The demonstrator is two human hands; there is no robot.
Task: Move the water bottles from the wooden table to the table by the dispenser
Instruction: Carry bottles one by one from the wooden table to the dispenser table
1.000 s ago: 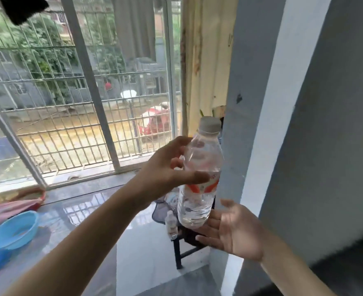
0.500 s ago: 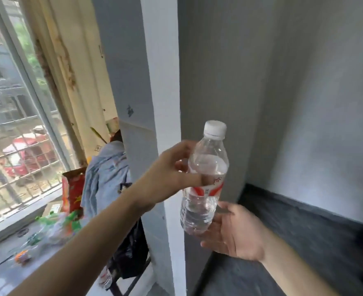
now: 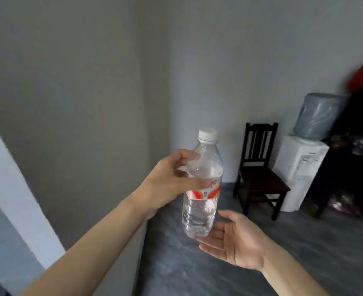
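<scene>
Fingers [image 3: 213, 238] of the right hand [image 3: 236, 242] were spread and nearly straight, palm up, cupped under the base of the water bottle [image 3: 202, 189]; whether they touched the bottom could not be told. Higher up, the left hand [image 3: 167, 184] gripped the bottle around its upper body, thumb [image 3: 197, 183] laid across the front just above the red-and-white label and the other fingers curled round the far side below the shoulder. The bottle stood nearly upright in mid-air between the two hands, clear, mostly filled with water, with a white cap [image 3: 207, 135] on top.

Beyond the hands lay a dark grey floor [image 3: 283, 253]. Farther back, a dark wooden chair [image 3: 259, 167] stood against the grey wall [image 3: 240, 60]. Just beside it on the right was a white water dispenser [image 3: 298, 167] carrying a pale blue jug [image 3: 317, 115]. Touching or nearly touching the dispenser's right side, a dark table [image 3: 347, 165] held a few blurred items along its top edge.
</scene>
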